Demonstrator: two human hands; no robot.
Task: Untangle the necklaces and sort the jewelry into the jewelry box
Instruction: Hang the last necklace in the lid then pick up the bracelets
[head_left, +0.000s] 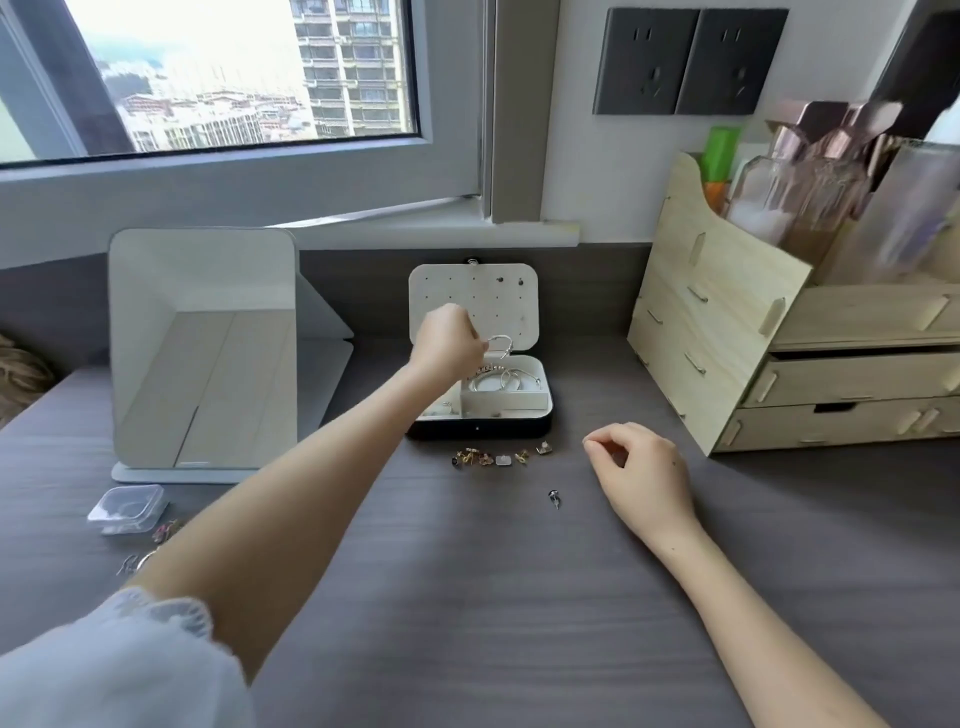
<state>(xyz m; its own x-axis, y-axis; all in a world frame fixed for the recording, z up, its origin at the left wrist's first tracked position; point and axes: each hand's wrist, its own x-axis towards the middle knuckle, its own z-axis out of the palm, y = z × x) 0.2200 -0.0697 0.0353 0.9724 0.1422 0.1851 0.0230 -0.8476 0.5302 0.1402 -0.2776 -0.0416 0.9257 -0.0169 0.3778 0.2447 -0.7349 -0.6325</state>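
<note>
While reaching across the desk (467, 597) to the box (478, 431), pinches a thin silver hoop (503, 342) in the left hand (447, 345), fingers curled tight round one end. Holds it just above the box's rear right compartment and in front of the raised lid (457, 291), with the curve hanging free to the right of the knuckles. Rests the right hand (641, 467) on the desk to the right of the box and nearer the camera, fingers loosely curled, thumb against forefinger, grasping nothing that can be seen.

Directly below the hoop, inside that compartment: a heap of silver bangles (496, 382), round and shiny. Box itself black outside, pale and smooth inside, rounded at the corners. Lid upright, dotted with rows of small holes, two dark lid studs (511, 282) pinned near its top.

Just in front of the box: a row of small gold-toned earrings (498, 457). Further forward and slightly right: a lone stud (555, 496), dark-headed, on grey wood-grain. Left of the box: a frameless mirror (202, 343) with rounded corners on a pale stand. Far left and nearer: a clear plastic case (127, 506). Right of the box: a pale plywood organizer (722, 332) with drawers.
</note>
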